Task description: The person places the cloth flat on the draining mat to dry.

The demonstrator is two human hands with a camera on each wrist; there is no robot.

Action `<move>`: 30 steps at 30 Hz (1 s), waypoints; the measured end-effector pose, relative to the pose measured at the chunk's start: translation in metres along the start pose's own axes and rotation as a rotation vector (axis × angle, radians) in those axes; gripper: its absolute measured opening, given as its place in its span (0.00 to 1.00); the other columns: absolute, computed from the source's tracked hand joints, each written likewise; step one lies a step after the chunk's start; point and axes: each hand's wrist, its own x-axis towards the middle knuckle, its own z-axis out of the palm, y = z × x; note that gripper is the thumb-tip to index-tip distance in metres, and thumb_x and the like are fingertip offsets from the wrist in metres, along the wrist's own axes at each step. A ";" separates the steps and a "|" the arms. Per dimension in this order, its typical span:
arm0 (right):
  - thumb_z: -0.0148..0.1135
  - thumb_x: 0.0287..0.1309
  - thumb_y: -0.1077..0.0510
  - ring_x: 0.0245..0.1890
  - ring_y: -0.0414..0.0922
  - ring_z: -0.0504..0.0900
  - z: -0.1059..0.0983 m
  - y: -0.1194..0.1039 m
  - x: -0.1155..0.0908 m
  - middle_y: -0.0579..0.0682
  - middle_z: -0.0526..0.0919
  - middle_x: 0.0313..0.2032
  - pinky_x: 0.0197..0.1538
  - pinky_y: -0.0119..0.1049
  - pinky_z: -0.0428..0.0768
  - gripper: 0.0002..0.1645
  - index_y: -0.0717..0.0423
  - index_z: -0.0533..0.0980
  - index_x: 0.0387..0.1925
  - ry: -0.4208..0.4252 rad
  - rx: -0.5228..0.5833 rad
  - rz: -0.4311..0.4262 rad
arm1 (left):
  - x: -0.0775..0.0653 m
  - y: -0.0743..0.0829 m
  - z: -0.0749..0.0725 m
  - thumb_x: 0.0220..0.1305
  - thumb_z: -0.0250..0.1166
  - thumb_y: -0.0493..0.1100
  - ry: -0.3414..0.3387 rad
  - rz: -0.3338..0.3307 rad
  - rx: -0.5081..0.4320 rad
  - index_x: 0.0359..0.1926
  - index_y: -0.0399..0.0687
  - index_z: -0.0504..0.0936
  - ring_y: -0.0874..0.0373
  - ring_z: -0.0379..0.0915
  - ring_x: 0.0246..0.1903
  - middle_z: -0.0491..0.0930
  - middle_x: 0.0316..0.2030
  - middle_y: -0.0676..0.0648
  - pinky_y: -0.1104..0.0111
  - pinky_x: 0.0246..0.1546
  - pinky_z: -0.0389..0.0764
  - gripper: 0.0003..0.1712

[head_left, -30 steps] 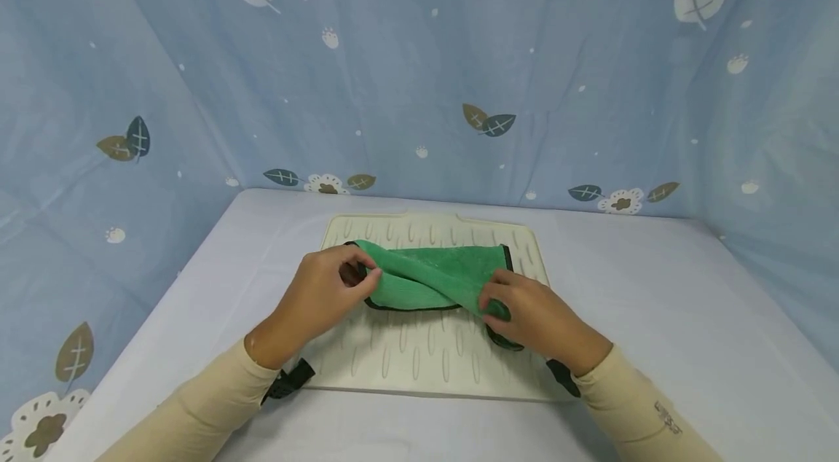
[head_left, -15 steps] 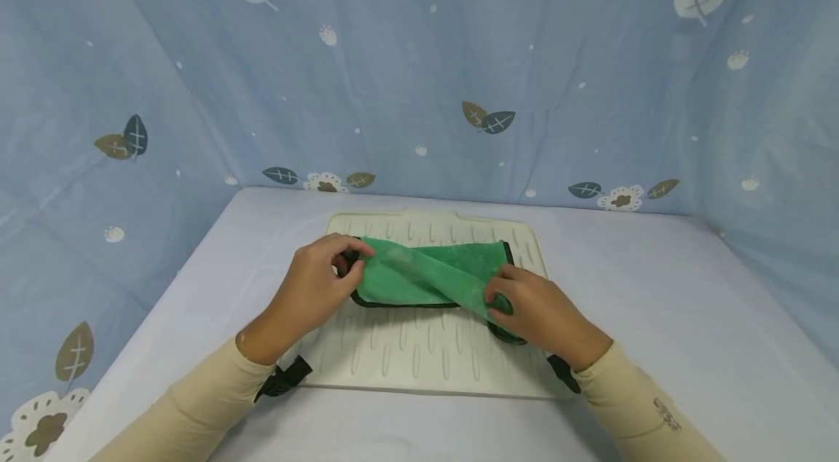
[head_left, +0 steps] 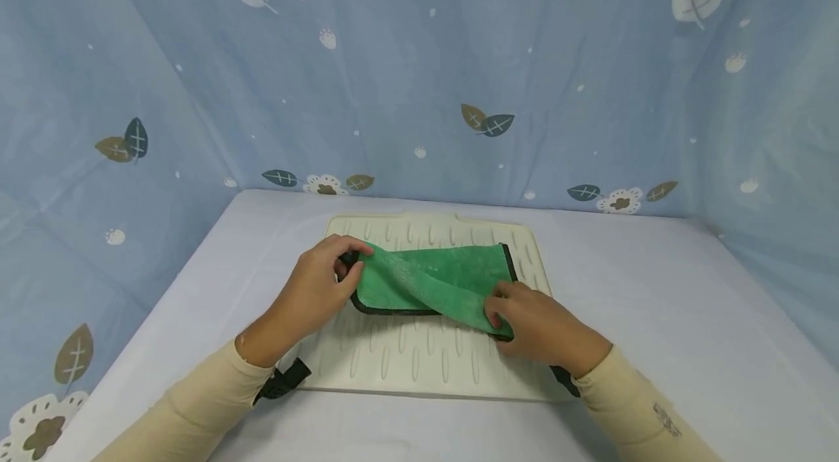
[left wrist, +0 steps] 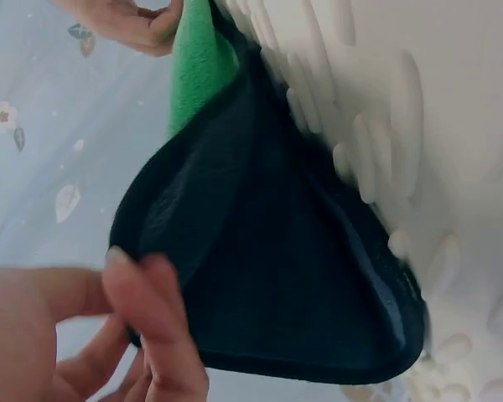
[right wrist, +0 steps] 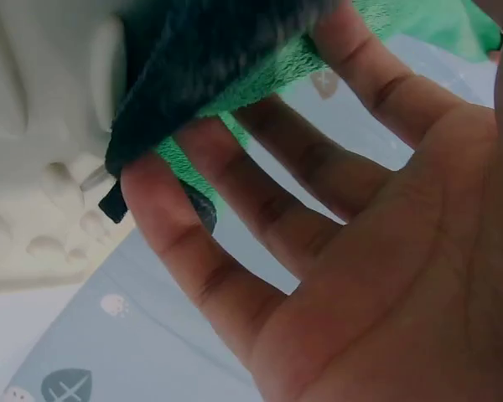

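A green towel (head_left: pixel 468 265) with black edging lies partly folded over the ribbed cream mat (head_left: pixel 426 363), a twisted fold crossing it diagonally. My left hand (head_left: pixel 314 283) pinches its left edge between thumb and fingers. In the left wrist view, the towel's dark underside (left wrist: pixel 268 285) faces the camera, lifted at an angle beside the mat. At the near right corner, my right hand (head_left: pixel 537 320) holds the towel with bent fingers. The right wrist view has the fingers (right wrist: pixel 260 197) reaching up to the towel's dark border (right wrist: pixel 205 63), some fingertips hidden by it.
The mat rests on a white-covered table (head_left: pixel 629 280). Behind and at both sides hangs a blue curtain (head_left: pixel 406 68) printed with leaves and flowers. Black straps (head_left: pixel 283 378) show by the wrists, below the beige sleeves (head_left: pixel 190 404).
My left hand has shifted slightly left, spreading the towel's left part. The near right corner, curled over earlier, now lies flatter and lower under my right hand.
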 end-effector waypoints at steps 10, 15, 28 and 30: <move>0.65 0.46 0.73 0.32 0.38 0.67 0.000 0.000 0.001 0.42 0.71 0.32 0.35 0.32 0.71 0.19 0.48 0.74 0.34 0.175 -0.063 -0.065 | -0.002 -0.001 -0.003 0.64 0.57 0.28 -0.044 0.012 0.025 0.59 0.46 0.81 0.63 0.66 0.23 0.81 0.50 0.45 0.71 0.20 0.70 0.24; 0.67 0.47 0.70 0.28 0.35 0.67 -0.007 -0.002 0.001 0.41 0.74 0.32 0.32 0.30 0.70 0.17 0.47 0.75 0.35 0.150 -0.045 -0.059 | -0.001 0.001 -0.006 0.62 0.54 0.27 -0.010 0.010 0.033 0.54 0.45 0.84 0.65 0.62 0.18 0.82 0.45 0.47 0.71 0.19 0.68 0.23; 0.62 0.46 0.72 0.25 0.35 0.62 -0.013 -0.006 -0.007 0.39 0.64 0.24 0.29 0.31 0.61 0.18 0.47 0.67 0.24 -0.072 0.129 -0.033 | -0.002 -0.003 -0.006 0.56 0.56 0.26 -0.158 -0.106 0.190 0.54 0.45 0.84 0.64 0.55 0.15 0.80 0.51 0.40 0.72 0.17 0.63 0.26; 0.62 0.45 0.72 0.25 0.35 0.61 -0.013 -0.007 -0.007 0.39 0.64 0.24 0.29 0.31 0.60 0.18 0.48 0.67 0.24 -0.082 0.141 -0.037 | -0.002 -0.003 -0.005 0.56 0.56 0.26 -0.193 -0.106 0.220 0.56 0.45 0.83 0.63 0.58 0.17 0.79 0.48 0.41 0.71 0.18 0.65 0.27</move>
